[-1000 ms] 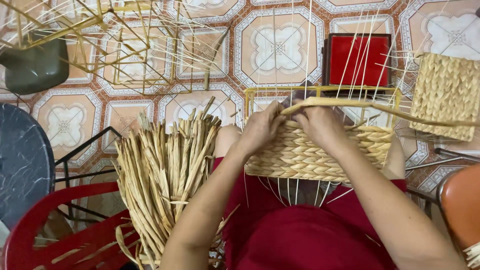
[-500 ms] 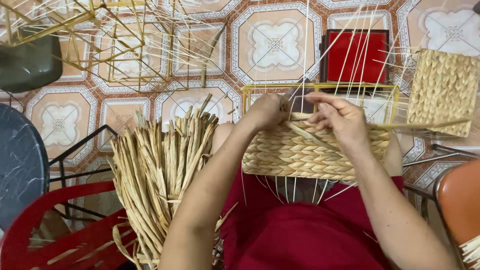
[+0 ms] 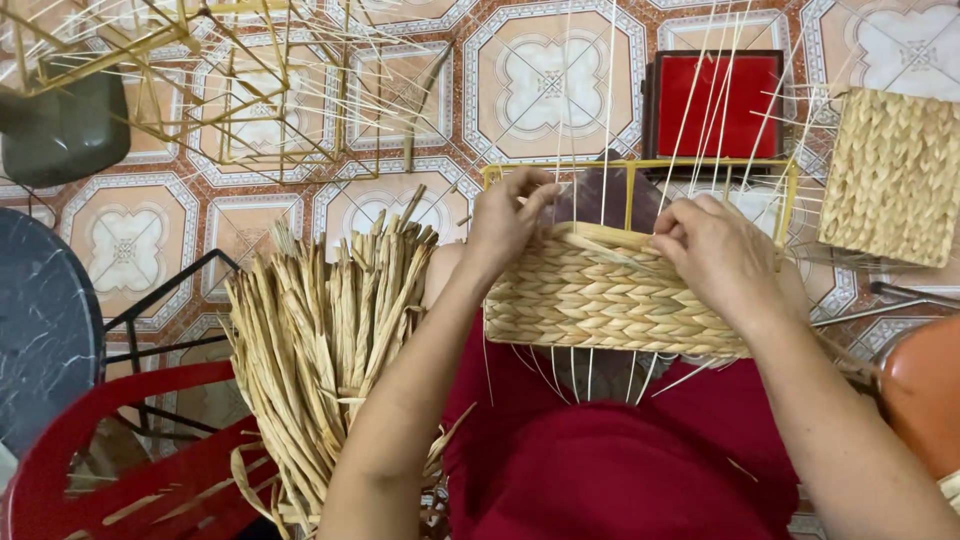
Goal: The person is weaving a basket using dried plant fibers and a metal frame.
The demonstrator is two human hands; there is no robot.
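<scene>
Head view, looking down on your lap: you have a half-woven basket (image 3: 610,300) resting on your red-clothed knees, its woven straw wall facing you and the yellow wire frame (image 3: 640,165) w/ thin upright spokes sticking up above the weave. Your left hand (image 3: 505,215) is at the top left corner of the basket, fingers bent and close together, pinched on the rim by a spoke. Your right hand (image 3: 715,250) sits on the top edge at the right side, fingers curled together and pressing a flat straw strand (image 3: 605,250) against the weave; cannot tell exactly how tight the grip is.

Just left of your left arm stands a thick bundle of dry straw (image 3: 325,320), leaning on a red plastic chair (image 3: 70,450). On the tiled floor beyond the basket lies a red square tray (image 3: 715,100), and near it on the right a finished woven basket (image 3: 890,175). Bare wire frames (image 3: 215,90) are piled top left, well apart from you.
</scene>
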